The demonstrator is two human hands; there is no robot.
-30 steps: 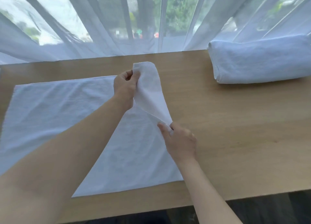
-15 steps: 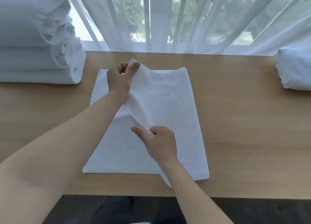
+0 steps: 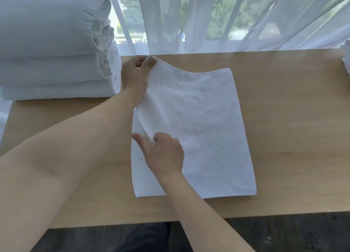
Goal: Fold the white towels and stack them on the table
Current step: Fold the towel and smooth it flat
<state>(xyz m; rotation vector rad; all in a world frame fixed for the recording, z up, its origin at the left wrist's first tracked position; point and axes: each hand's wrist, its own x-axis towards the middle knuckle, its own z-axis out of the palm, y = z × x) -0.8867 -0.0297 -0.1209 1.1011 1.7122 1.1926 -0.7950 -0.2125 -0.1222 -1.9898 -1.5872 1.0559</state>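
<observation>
A white towel, folded in half, lies flat in the middle of the wooden table. My left hand pinches the far left corner of its top layer and holds it slightly raised. My right hand pinches the near part of that same left edge, just above the lower layer. A stack of folded white towels stands at the table's far left, close beside my left hand.
Another white towel shows partly at the far right edge of the table. Sheer white curtains hang along the back edge. The table's front edge runs below my arms, with dark floor beyond.
Both hands have carried the towel's right edge over to the left, folding it in half. The view has swung left, bringing the towel stack in and pushing the right towel to the edge.
</observation>
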